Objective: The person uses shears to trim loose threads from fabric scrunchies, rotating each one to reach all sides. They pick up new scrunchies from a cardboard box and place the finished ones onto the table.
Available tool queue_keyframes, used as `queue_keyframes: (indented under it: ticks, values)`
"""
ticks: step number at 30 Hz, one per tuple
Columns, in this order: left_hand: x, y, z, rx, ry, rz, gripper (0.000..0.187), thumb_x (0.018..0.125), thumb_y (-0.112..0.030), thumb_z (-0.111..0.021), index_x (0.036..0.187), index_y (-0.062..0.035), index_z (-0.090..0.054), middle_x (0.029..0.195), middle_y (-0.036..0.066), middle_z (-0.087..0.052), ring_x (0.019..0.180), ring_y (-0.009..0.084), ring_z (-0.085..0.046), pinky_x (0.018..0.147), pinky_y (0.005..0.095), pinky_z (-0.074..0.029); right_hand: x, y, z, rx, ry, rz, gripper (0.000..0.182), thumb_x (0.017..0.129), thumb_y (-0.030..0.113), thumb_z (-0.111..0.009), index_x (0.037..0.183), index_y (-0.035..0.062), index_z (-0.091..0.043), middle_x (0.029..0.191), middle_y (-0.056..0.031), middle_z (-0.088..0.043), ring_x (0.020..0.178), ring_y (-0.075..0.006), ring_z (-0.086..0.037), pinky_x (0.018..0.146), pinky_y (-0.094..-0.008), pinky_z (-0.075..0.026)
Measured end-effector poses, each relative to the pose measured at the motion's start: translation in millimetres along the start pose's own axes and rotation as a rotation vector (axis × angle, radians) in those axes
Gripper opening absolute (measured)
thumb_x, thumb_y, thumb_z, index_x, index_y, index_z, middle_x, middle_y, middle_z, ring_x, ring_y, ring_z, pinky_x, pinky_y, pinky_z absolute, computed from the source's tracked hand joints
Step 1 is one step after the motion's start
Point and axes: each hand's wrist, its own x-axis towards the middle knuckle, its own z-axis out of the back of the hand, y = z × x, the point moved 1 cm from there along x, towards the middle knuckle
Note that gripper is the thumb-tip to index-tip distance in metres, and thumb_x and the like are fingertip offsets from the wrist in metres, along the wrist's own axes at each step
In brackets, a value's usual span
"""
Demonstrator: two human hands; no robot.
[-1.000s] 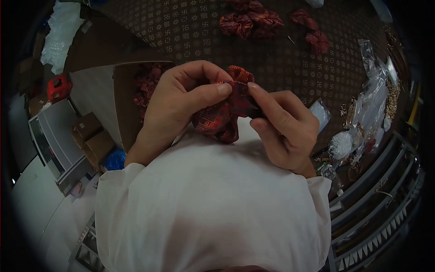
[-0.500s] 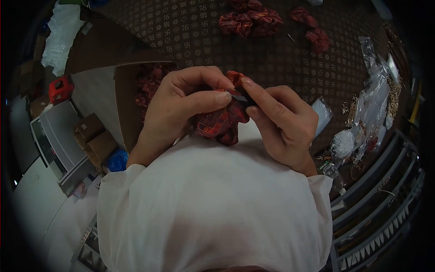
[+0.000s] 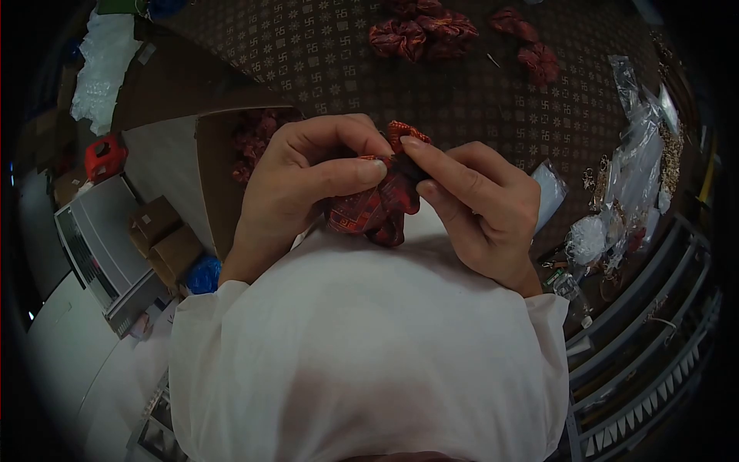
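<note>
A red and orange patterned fabric scrunchie (image 3: 369, 204) hangs gathered in front of my white shirt. My left hand (image 3: 300, 165) is closed, pinching its upper edge between thumb and forefinger. On the other side, my right hand (image 3: 481, 208) has its forefinger against an orange fold (image 3: 402, 132) of the same fabric. A dark piece lies between the right forefinger and thumb; its kind is too dim to tell. Beyond my hands, several similar red scrunchies (image 3: 423, 35) lie on the patterned brown cloth (image 3: 323, 61).
Left of me, an open cardboard box (image 3: 212, 165) holds many red scrunchies. Small cartons (image 3: 165, 239) and a blue bag (image 3: 202, 275) stand further left. To the right are clear plastic bags (image 3: 635, 162), chains (image 3: 671, 158) and a grey metal rack (image 3: 639, 339).
A thin grey piece that showed between my fingertips is now out of sight. My right fingertips have shifted slightly left. The scrunchie stays in my hands.
</note>
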Motion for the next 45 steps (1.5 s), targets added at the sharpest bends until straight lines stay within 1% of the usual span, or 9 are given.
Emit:
queue_keyframes:
  ticks: [9, 11, 15, 17, 20, 25, 33, 35, 45]
  values:
    - [1, -2, -6, -0.032, -0.046, 0.043, 0.009, 0.078, -0.003, -0.059, 0.085, 0.0017, -0.062, 0.078, 0.004, -0.059, 0.070, 0.0079, -0.057, 0.065, 0.0211, -0.047, -2, -6, 2, 0.135, -0.016, -0.087, 0.031, 0.079, 0.006, -0.064, 0.109, 0.0007, -0.061, 0.065, -0.0052, -0.056, 0.052, -0.0087, -0.050, 0.048, -0.0195, -0.041]
    - [1, -2, -5, -0.040, -0.045, 0.051, 0.010, 0.078, -0.004, -0.059, 0.085, 0.0016, -0.061, 0.079, 0.004, -0.059, 0.071, 0.0083, -0.058, 0.067, 0.0216, -0.048, -5, -10, 2, 0.750, -0.159, -0.625, 0.037, 0.083, 0.011, -0.062, 0.116, -0.0024, -0.054, 0.069, -0.0028, -0.059, 0.054, -0.0048, -0.047, 0.053, -0.0177, -0.041]
    - [1, -1, -4, -0.062, -0.028, 0.087, 0.012, 0.078, -0.006, -0.059, 0.087, 0.0011, -0.061, 0.081, 0.005, -0.060, 0.072, 0.0087, -0.059, 0.068, 0.0222, -0.048, 0, -30, -2, 0.874, -0.141, -0.371, 0.042, 0.083, 0.011, -0.063, 0.120, -0.0035, -0.050, 0.076, -0.0028, -0.061, 0.060, -0.0041, -0.050, 0.056, -0.0182, -0.044]
    - [1, -1, -3, -0.056, -0.040, 0.092, 0.012, 0.078, -0.006, -0.059, 0.088, 0.0008, -0.060, 0.081, 0.005, -0.061, 0.072, 0.0086, -0.059, 0.068, 0.0221, -0.048, 3, -31, -10, 0.798, 0.017, -0.378, 0.042, 0.081, 0.026, -0.065, 0.109, -0.0046, -0.057, 0.075, -0.0015, -0.059, 0.067, -0.0065, -0.054, 0.060, -0.0180, -0.042]
    - [2, 0, -3, -0.074, -0.028, 0.084, 0.011, 0.079, -0.007, -0.058, 0.087, 0.0003, -0.060, 0.082, 0.005, -0.060, 0.072, 0.0079, -0.058, 0.065, 0.0204, -0.047, 6, -30, -5, 0.741, 0.107, -0.434, 0.030, 0.076, 0.019, -0.069, 0.094, -0.0030, -0.061, 0.074, -0.0018, -0.059, 0.069, -0.0077, -0.055, 0.061, -0.0181, -0.042]
    - [6, -5, -9, 0.751, -0.064, -0.300, 0.009, 0.080, -0.008, -0.064, 0.086, -0.0024, -0.062, 0.079, 0.001, -0.056, 0.068, 0.0060, -0.054, 0.057, 0.0181, -0.042, 6, -28, -1, 0.415, 0.098, -0.367, 0.018, 0.071, 0.008, -0.070, 0.083, -0.0006, -0.061, 0.083, -0.0043, -0.060, 0.075, -0.0083, -0.055, 0.066, -0.0213, -0.044]
    - [12, -7, 11, 0.474, 0.044, -0.158, 0.009, 0.082, -0.010, -0.063, 0.082, -0.0016, -0.066, 0.077, 0.001, -0.055, 0.066, 0.0053, -0.053, 0.056, 0.0175, -0.042, 20, -40, -3, 0.669, 0.138, -0.308, 0.020, 0.068, 0.007, -0.066, 0.085, -0.0015, -0.060, 0.093, -0.0066, -0.058, 0.070, -0.0078, -0.048, 0.063, -0.0224, -0.038]
    - [11, -9, 13, 0.451, 0.060, -0.186, 0.010, 0.084, -0.011, -0.062, 0.083, -0.0010, -0.065, 0.078, 0.001, -0.056, 0.066, 0.0052, -0.053, 0.056, 0.0175, -0.042, 15, -40, -3, 0.707, 0.246, -0.508, 0.017, 0.069, 0.007, -0.063, 0.083, -0.0007, -0.060, 0.089, -0.0066, -0.057, 0.068, -0.0078, -0.047, 0.061, -0.0217, -0.037]
    - [1, -10, 11, 0.322, 0.037, -0.161, 0.013, 0.087, -0.009, -0.056, 0.090, 0.0012, -0.063, 0.082, 0.002, -0.056, 0.069, 0.0056, -0.054, 0.060, 0.0184, -0.044, 4, -44, -5, 1.015, 0.144, -0.413, 0.008, 0.076, 0.002, -0.065, 0.079, 0.0014, -0.057, 0.070, 0.0017, -0.051, 0.060, -0.0033, -0.046, 0.052, -0.0183, -0.037]
